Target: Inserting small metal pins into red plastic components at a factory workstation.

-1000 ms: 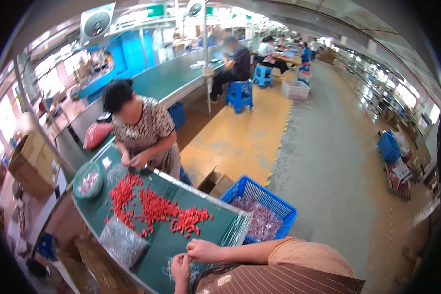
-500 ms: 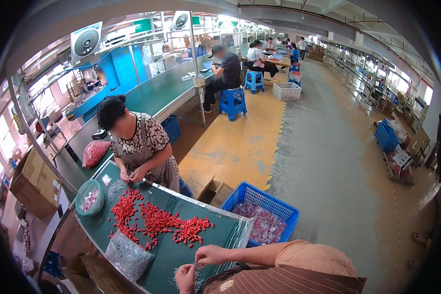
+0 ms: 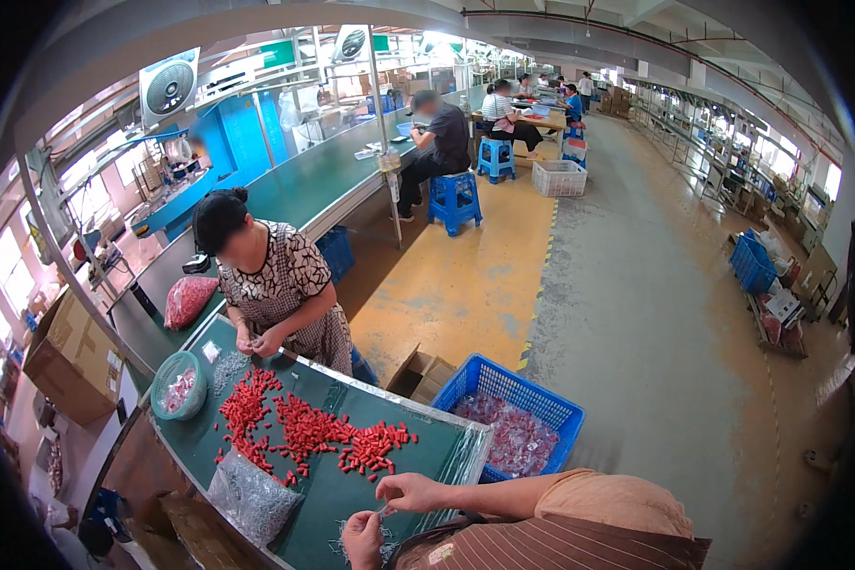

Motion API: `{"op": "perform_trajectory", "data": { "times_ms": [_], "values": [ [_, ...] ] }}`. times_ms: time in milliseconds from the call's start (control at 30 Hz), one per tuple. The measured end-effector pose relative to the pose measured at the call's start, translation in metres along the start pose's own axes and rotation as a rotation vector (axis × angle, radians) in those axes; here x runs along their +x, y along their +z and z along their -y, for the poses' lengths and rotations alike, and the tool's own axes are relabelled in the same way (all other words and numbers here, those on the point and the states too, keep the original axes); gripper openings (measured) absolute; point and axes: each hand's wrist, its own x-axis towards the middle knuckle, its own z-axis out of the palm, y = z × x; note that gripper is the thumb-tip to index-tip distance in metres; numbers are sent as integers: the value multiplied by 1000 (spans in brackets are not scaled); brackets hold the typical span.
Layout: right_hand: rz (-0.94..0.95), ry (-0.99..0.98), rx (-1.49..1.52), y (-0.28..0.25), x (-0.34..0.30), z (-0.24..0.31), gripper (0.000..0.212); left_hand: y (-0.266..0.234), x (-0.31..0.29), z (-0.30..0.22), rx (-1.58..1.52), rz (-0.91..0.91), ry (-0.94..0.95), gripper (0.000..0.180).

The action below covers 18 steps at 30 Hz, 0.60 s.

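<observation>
Yellow-painted floor (image 3: 446, 304) stretches away past blue stools (image 3: 454, 201), with more people seated farther down the room. Nearer me, a green-topped bench (image 3: 328, 508) carries a loose spread of small red pieces (image 3: 318, 427) across its middle. At its near end, the person's left hand (image 3: 361, 538) and right hand (image 3: 410, 492) are close together over the bench, fingertips pinched on a small pale piece (image 3: 386, 511) between them; it's too small for me to tell what it is. Thin greyish bits (image 3: 388, 549) lie on the bench just beside the left hand. A clear bag (image 3: 252, 496) full of small grey parts rests to the left of the hands, near the red pieces. At the far end sits a round green basket (image 3: 185, 413), and beside it a co-worker (image 3: 271, 285) bends over the bench, hands together. Beyond the bench's right edge, a blue crate (image 3: 527, 389) holds clear packets (image 3: 510, 435) with reddish contents.
</observation>
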Motion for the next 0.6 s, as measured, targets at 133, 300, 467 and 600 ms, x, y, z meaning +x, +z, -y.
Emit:
{"op": "perform_trajectory", "data": {
  "times_ms": [133,300,467,600],
  "values": [
    [9,-25,-45,0,-2,6,23,5,0,-4,31,-11,-30,16],
    [-8,-37,-15,10,-6,1,24,7,-3,-5,250,41,1,26],
    [10,18,26,10,-17,2,24,15,-12,3,-93,11,-73,9],
    [-185,-147,-185,-30,-24,-15,18,19,-4,11,-152,37,-57,17]
  ]
}}
